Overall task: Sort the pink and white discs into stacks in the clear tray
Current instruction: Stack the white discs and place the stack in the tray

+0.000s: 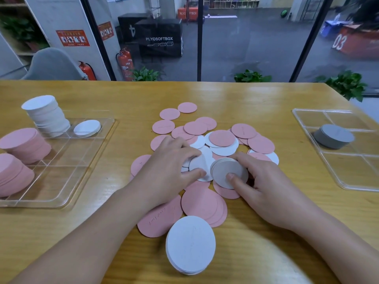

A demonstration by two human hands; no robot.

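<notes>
On the yellow wooden desk [256, 103] a loose heap of round pink and white card discs [221, 138] lies spread in the middle, pink ones mostly at its far edge and near side. The right hand [260, 181] pinches a small stack of white discs [228, 173], thumb pressed on the top face and fingers curled round the far rim. Just beside it, the left hand [170, 167] rests on the heap, its thumb and curled fingers gripping a single white disc [200, 167] that touches the held stack. At the left stands the clear plastic divided tray [98, 144]: a tall leaning stack of white discs [48, 115] fills one far compartment, a short white stack [87, 128] the next, and two pink stacks [24, 144] lean at its left side. A separate pile of white discs [190, 244] sits on the desk nearest the camera. At the right a second clear tray [307, 117] holds a short grey disc stack [334, 136]
</notes>
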